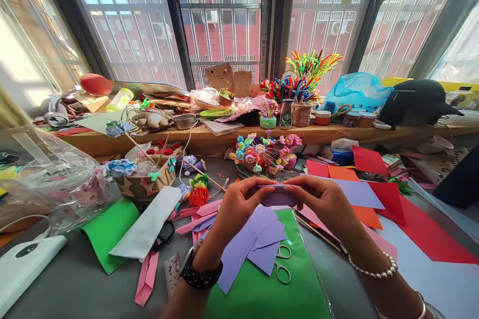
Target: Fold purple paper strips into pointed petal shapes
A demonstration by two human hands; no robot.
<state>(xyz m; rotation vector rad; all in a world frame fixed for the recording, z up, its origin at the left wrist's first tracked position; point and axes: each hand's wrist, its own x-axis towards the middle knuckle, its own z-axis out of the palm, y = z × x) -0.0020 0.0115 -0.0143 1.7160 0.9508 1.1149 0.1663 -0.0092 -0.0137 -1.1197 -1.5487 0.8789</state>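
Two hands [239, 203] [326, 200], fingers [264, 193] pinching purple paper [280, 198] at either end, the piece bridging between them

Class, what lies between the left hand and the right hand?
A piece of purple paper, held by both the left hand and the right hand, lies between them in the head view.

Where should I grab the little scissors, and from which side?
Best by the finger loops, probably coming from your right. The scissors lie flat on the green sheet, with both loops turned right towards bare green. Their other end is by the purple paper, where I can't make out the blades, so I'd keep fingers off that side.
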